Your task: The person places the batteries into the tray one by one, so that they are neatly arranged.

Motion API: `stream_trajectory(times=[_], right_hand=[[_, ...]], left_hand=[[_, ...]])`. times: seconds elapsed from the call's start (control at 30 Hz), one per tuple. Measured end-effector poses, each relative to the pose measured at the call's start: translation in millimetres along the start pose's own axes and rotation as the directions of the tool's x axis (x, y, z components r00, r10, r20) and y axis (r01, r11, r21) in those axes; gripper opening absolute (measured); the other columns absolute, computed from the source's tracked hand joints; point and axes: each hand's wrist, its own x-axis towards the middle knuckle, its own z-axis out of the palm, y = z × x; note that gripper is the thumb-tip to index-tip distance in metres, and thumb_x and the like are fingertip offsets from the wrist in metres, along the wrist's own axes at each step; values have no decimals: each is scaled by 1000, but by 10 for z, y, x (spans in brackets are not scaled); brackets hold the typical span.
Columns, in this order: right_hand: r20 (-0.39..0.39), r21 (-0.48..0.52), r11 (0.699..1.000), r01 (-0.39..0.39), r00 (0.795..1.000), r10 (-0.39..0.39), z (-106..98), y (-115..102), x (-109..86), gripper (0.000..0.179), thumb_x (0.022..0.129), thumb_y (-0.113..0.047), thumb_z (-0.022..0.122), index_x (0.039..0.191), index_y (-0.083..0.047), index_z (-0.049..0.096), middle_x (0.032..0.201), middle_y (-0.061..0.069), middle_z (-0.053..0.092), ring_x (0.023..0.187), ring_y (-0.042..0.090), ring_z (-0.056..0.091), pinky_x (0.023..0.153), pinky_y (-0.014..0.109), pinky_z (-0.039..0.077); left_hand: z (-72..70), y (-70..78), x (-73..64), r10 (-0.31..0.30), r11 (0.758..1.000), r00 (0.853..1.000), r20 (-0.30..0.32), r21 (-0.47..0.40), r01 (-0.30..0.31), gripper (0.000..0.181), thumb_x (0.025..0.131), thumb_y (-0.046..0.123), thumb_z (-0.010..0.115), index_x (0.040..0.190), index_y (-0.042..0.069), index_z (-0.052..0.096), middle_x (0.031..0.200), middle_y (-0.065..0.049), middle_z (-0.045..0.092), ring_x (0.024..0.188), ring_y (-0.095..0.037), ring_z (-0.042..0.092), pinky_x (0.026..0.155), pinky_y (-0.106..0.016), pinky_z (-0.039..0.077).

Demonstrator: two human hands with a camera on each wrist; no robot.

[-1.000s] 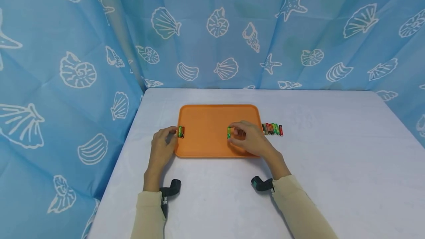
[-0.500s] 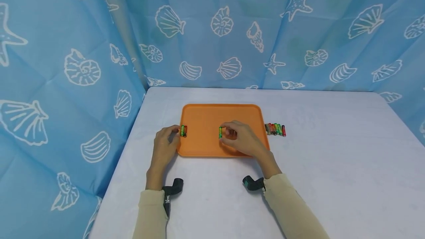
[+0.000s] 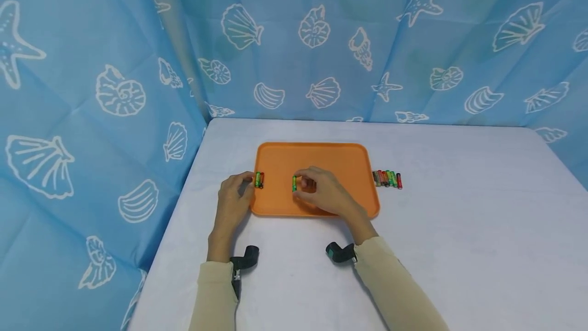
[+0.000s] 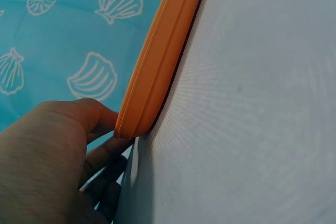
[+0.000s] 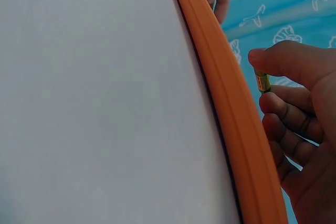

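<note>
My right hand (image 3: 321,191) pinches a small green battery (image 3: 294,183) end to end between thumb and forefinger. That hand is over the middle of the orange tray (image 3: 317,155). In the right wrist view the battery (image 5: 262,80) shows yellow-green between the fingertips. Two batteries lie side by side at the tray's left edge, a green battery (image 3: 257,180) and a red-brown battery (image 3: 262,180). Beside them my left hand (image 3: 233,198) holds the tray's left rim. The left wrist view shows the left thumb (image 4: 97,115) against the tray's corner, fingertips partly hidden behind it.
A row of several batteries (image 3: 387,179), red, green and dark, lies on the white table (image 3: 459,229) just right of the tray. A blue shell-patterned curtain (image 3: 285,40) borders the table at the back and left. Black wrist cameras (image 3: 340,253) jut inward from both sleeves.
My right hand has carried the green battery leftward across the tray, toward the two batteries there. The left hand stays at the tray's left rim. The head view has shifted slightly.
</note>
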Motion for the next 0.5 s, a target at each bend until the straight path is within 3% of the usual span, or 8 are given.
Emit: stream_trajectory(times=[0.5], right_hand=[[33,11,1000,-19,999,19,187,-115,207,39,89,-28,78,122,-13,65,89,-3,55,82,14,51,72,30,48]], left_hand=[[4,-15,14,-7,1000,1000,7,-5,7,31,102,18,55,132,14,62,128,-5,57,137,-26,37,115,-48,28]])
